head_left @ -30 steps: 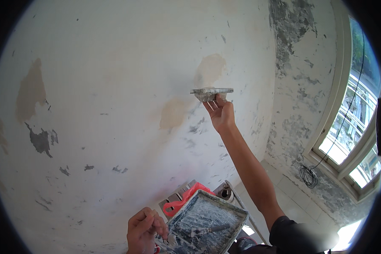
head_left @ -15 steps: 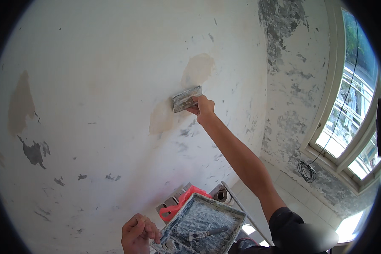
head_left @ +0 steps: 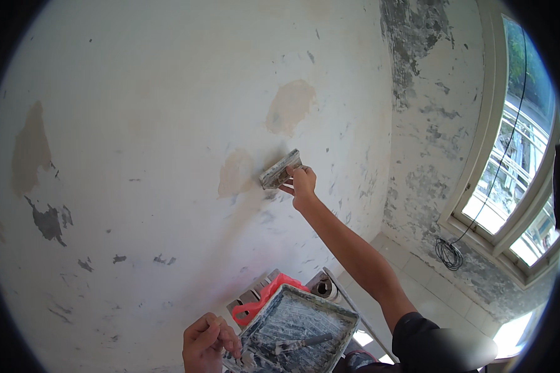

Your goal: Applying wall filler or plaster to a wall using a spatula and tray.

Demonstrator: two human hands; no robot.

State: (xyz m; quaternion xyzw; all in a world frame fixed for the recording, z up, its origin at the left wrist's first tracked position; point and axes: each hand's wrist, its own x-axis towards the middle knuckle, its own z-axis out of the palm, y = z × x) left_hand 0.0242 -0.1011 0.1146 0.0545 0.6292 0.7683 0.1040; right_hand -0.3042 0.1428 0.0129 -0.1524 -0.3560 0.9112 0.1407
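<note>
In my right hand (head_left: 302,185) is a putty-smeared plastering trowel (head_left: 280,170), gripped near the wall (head_left: 168,124) just right of a beige patch (head_left: 237,173). A shadow lies beside the blade; I cannot tell if its edge touches the surface. My left hand (head_left: 208,342) is closed with curled fingers at the left edge of a paint tray (head_left: 348,311). What those fingers hold, if anything, is hidden. The tray is coated with pale and dark smears. In it lies a small tool with a dark handle (head_left: 318,339) and a putty-covered end.
A red plastic bag (head_left: 255,308) and a roll (head_left: 323,288) sit behind the tray, on what looks like a ladder (head_left: 348,301). To the right, a cable coil (head_left: 449,255) hangs below the window (head_left: 510,161). Grey peeled spots mark both walls.
My right hand has lowered the trowel and drawn it slightly right, tilting its blade more steeply. My left hand and the tray have shifted only slightly.
</note>
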